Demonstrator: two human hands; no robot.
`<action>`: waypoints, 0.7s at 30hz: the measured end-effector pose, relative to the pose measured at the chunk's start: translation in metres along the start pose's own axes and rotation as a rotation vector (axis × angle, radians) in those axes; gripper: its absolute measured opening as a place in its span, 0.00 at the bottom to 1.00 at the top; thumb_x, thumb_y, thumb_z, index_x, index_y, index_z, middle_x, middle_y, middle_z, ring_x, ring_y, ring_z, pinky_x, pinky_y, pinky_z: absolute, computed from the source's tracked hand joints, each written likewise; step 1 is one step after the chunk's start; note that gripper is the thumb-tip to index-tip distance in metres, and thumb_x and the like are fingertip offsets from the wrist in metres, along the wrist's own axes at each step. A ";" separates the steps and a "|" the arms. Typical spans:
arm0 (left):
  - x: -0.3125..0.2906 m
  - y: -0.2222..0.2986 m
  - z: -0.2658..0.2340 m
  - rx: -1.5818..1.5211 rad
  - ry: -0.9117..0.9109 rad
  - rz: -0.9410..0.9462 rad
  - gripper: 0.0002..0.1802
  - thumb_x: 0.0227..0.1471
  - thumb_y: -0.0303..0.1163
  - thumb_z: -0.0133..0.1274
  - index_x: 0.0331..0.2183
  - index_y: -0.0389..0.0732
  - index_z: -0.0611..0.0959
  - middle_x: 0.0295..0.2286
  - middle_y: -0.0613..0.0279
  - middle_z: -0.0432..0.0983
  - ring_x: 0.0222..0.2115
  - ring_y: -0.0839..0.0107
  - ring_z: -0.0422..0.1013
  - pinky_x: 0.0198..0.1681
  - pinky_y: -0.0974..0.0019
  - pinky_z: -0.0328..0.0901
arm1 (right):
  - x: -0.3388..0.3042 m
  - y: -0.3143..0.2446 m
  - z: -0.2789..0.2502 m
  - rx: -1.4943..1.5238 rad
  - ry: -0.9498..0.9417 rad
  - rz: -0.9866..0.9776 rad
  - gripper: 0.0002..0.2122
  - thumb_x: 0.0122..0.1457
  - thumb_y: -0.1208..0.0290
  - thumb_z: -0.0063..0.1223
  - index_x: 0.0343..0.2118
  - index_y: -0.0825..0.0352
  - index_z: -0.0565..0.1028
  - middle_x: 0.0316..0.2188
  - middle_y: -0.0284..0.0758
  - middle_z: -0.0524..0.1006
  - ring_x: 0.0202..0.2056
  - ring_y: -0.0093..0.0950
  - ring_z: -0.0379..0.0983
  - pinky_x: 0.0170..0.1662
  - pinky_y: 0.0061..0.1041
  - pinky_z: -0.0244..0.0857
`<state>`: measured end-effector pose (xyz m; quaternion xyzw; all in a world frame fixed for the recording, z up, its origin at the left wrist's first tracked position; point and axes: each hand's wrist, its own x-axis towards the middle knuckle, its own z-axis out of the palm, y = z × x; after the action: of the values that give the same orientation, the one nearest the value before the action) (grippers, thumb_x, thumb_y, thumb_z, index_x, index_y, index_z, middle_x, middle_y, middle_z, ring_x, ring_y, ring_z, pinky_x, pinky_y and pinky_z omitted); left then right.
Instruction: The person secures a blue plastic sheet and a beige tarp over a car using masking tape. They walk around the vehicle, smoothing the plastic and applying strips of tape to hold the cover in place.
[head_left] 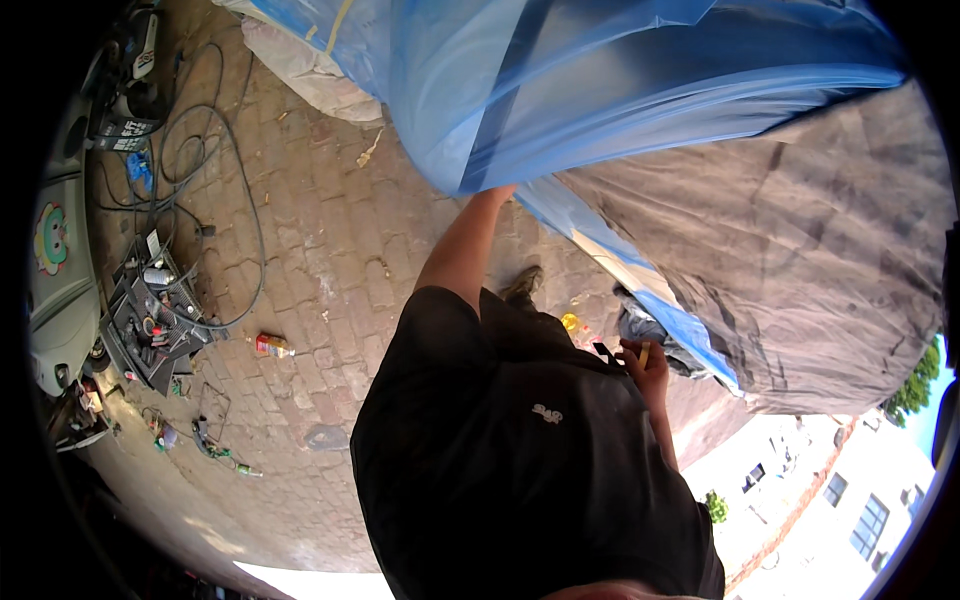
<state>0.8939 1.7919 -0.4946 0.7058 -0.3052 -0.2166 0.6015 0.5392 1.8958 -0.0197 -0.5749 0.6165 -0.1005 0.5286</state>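
Note:
A large sheet of translucent blue plastic film (640, 130) spreads across the upper part of the head view. My left hand (505, 191) reaches up to its lower edge, and the film covers the fingers, so their grip is hidden. Close to my body on the right, my right hand (648, 366) is closed around a small, thin yellowish piece (644, 352) whose kind I cannot make out. Beside those fingers shows a small black object (605, 352). Along the large brown cover (790, 260) runs a strip of blue and cream film (630, 268).
Brick paving (320, 230) lies underfoot. Coiled hose or cable (262, 225) winds near a black crate (150, 320) of tools at left. A small bottle with a red-and-yellow label (272, 345) lies nearby. Black plastic (650, 325) is bunched beside the brown cover.

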 end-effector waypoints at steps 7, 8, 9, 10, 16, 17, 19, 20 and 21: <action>-0.041 0.114 -0.035 0.194 -0.032 -0.296 0.16 0.58 0.38 0.58 0.41 0.35 0.81 0.36 0.50 0.81 0.36 0.55 0.78 0.40 0.54 0.70 | -0.016 -0.003 0.012 -0.044 0.059 0.083 0.15 0.62 0.74 0.57 0.49 0.69 0.70 0.33 0.35 0.82 0.22 0.17 0.70 0.26 0.17 0.65; -0.050 0.134 -0.040 0.097 -0.110 -0.458 0.17 0.57 0.39 0.58 0.41 0.35 0.81 0.36 0.50 0.81 0.37 0.53 0.77 0.42 0.53 0.70 | -0.014 -0.002 0.011 -0.111 0.057 0.054 0.16 0.62 0.73 0.56 0.50 0.69 0.69 0.32 0.34 0.82 0.21 0.16 0.69 0.25 0.17 0.64; -0.057 0.160 -0.048 0.089 -0.183 -0.549 0.17 0.57 0.39 0.58 0.42 0.35 0.81 0.35 0.51 0.81 0.36 0.54 0.77 0.41 0.53 0.70 | -0.010 0.001 0.009 -0.179 0.048 0.021 0.17 0.62 0.72 0.56 0.52 0.69 0.69 0.31 0.33 0.81 0.21 0.15 0.68 0.25 0.16 0.62; -0.068 0.183 -0.053 0.080 -0.260 -0.639 0.17 0.57 0.38 0.57 0.42 0.35 0.81 0.34 0.53 0.81 0.35 0.55 0.77 0.41 0.54 0.70 | -0.008 0.003 0.009 -0.244 0.041 -0.010 0.18 0.62 0.71 0.55 0.53 0.70 0.68 0.30 0.32 0.81 0.20 0.15 0.67 0.24 0.16 0.61; -0.144 0.314 -0.038 -0.622 -0.856 -0.506 0.17 0.60 0.45 0.58 0.35 0.40 0.78 0.26 0.70 0.71 0.26 0.80 0.66 0.31 0.71 0.64 | -0.012 -0.009 0.016 -0.097 -0.024 -0.116 0.20 0.66 0.73 0.42 0.61 0.71 0.64 0.28 0.30 0.78 0.19 0.13 0.64 0.24 0.16 0.61; -0.148 0.350 -0.046 -0.674 -0.990 -0.487 0.17 0.59 0.44 0.59 0.35 0.39 0.77 0.27 0.69 0.72 0.27 0.79 0.67 0.32 0.71 0.65 | -0.014 -0.013 0.020 -0.094 -0.037 -0.157 0.21 0.67 0.76 0.37 0.63 0.71 0.62 0.28 0.30 0.77 0.19 0.13 0.62 0.23 0.16 0.60; -0.158 0.385 -0.050 -0.696 -1.065 -0.356 0.17 0.57 0.41 0.61 0.37 0.37 0.77 0.30 0.67 0.74 0.30 0.78 0.69 0.34 0.71 0.67 | -0.008 -0.021 0.020 -0.230 -0.072 -0.289 0.23 0.65 0.77 0.38 0.63 0.73 0.61 0.29 0.35 0.78 0.23 0.19 0.68 0.30 0.20 0.66; -0.165 0.395 -0.049 -0.671 -1.020 -0.256 0.17 0.57 0.40 0.62 0.37 0.37 0.77 0.30 0.66 0.75 0.31 0.78 0.70 0.35 0.71 0.67 | -0.007 -0.027 0.023 -0.300 -0.064 -0.328 0.23 0.65 0.77 0.39 0.63 0.73 0.61 0.29 0.37 0.78 0.25 0.22 0.71 0.33 0.22 0.68; -0.172 0.401 -0.047 -0.645 -0.973 -0.156 0.16 0.57 0.38 0.62 0.38 0.36 0.77 0.31 0.66 0.75 0.32 0.78 0.71 0.36 0.71 0.68 | -0.008 -0.025 0.021 -0.336 -0.059 -0.374 0.25 0.63 0.78 0.41 0.64 0.74 0.60 0.32 0.42 0.79 0.31 0.29 0.77 0.39 0.28 0.71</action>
<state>0.7336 1.9085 -0.1031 0.3269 -0.4117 -0.6413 0.5589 0.5684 1.9043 -0.0058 -0.7616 0.4917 -0.0759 0.4153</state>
